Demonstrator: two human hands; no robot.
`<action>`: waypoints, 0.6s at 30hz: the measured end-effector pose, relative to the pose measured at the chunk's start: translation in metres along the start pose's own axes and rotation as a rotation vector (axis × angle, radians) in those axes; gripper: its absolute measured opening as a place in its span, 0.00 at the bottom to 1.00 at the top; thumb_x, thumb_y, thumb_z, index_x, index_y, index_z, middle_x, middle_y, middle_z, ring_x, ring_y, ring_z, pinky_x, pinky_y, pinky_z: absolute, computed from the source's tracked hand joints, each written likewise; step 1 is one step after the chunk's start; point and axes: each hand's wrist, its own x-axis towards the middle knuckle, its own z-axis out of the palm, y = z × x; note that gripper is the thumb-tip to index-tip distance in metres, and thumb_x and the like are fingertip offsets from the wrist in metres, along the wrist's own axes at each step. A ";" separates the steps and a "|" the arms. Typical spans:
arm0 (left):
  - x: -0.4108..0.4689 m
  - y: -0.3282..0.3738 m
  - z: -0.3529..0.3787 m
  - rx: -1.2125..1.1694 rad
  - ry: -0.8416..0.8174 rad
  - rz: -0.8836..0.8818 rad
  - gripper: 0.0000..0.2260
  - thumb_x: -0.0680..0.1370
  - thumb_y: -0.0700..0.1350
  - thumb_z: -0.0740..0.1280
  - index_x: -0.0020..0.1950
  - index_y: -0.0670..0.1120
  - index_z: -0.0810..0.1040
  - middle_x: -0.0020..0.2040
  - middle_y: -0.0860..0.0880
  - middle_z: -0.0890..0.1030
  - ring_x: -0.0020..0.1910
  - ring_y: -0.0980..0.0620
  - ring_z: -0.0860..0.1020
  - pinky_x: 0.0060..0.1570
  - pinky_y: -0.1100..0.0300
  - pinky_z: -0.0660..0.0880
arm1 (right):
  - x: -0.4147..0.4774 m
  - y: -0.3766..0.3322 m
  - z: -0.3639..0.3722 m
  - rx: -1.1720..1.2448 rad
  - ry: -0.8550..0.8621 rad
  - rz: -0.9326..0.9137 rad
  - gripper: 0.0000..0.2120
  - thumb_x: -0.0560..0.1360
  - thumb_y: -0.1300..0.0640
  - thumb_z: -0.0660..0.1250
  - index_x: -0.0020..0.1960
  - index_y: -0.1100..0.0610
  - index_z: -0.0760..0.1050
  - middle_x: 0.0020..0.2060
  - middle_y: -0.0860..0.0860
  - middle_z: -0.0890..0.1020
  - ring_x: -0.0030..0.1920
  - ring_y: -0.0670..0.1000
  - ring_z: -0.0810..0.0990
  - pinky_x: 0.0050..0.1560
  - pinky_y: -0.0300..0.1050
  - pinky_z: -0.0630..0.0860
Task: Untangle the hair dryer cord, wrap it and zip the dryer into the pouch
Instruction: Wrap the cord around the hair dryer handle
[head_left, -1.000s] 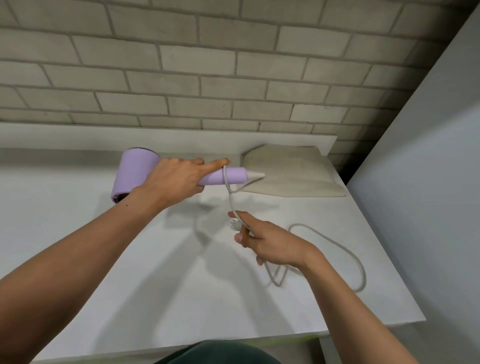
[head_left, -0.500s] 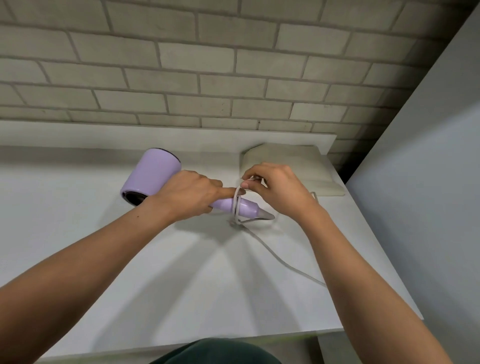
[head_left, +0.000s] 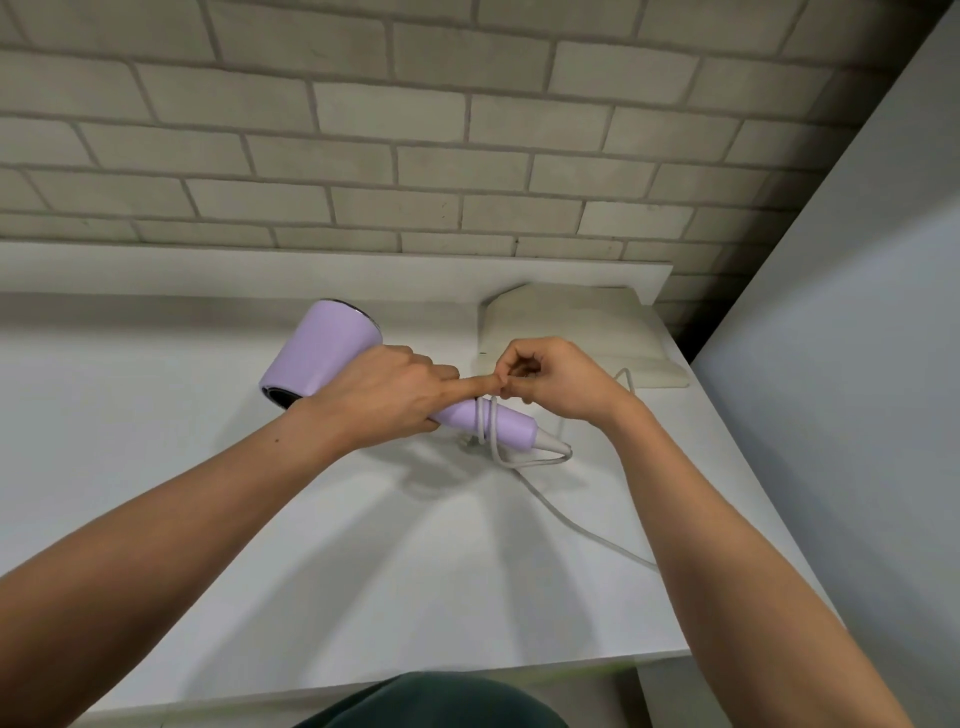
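Observation:
A lilac hair dryer (head_left: 324, 353) is held just above the white table, its barrel to the left and its handle pointing right. My left hand (head_left: 384, 395) grips the handle, with the index finger stretched along it. The white cord (head_left: 488, 426) circles the handle in about two loops, then trails off across the table to the right. My right hand (head_left: 550, 379) pinches the cord just above the handle, fingers curled, touching the left index fingertip. A beige pouch (head_left: 576, 327) lies flat behind my hands.
The white table (head_left: 415, 561) ends at a front edge close to my body and at a right edge beside a grey wall panel (head_left: 841, 364). A low white ledge (head_left: 260, 270) and a brick wall run along the back.
My right hand lifted the cord from low over the table up to the handle and passed another loop round it. The dryer moved down and slightly right; less slack cord lies on the table.

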 end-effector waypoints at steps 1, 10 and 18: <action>0.000 -0.001 0.002 0.017 0.014 0.010 0.38 0.76 0.44 0.67 0.79 0.65 0.52 0.39 0.52 0.77 0.32 0.45 0.71 0.31 0.53 0.70 | -0.001 0.002 0.001 0.001 -0.012 0.006 0.07 0.76 0.65 0.72 0.44 0.55 0.83 0.37 0.49 0.86 0.37 0.45 0.81 0.46 0.47 0.80; -0.002 -0.005 0.005 -0.030 -0.022 -0.119 0.40 0.75 0.45 0.68 0.78 0.67 0.51 0.41 0.53 0.78 0.36 0.45 0.78 0.31 0.54 0.70 | -0.040 -0.030 -0.004 -0.335 0.057 -0.131 0.21 0.77 0.58 0.70 0.70 0.49 0.79 0.65 0.45 0.78 0.63 0.47 0.74 0.61 0.36 0.67; 0.006 0.008 -0.009 -0.052 -0.085 -0.227 0.30 0.78 0.47 0.66 0.78 0.62 0.60 0.47 0.53 0.79 0.43 0.46 0.80 0.36 0.55 0.68 | -0.032 -0.036 0.034 -0.563 -0.097 0.013 0.56 0.72 0.43 0.78 0.84 0.57 0.45 0.79 0.52 0.64 0.74 0.56 0.68 0.70 0.55 0.68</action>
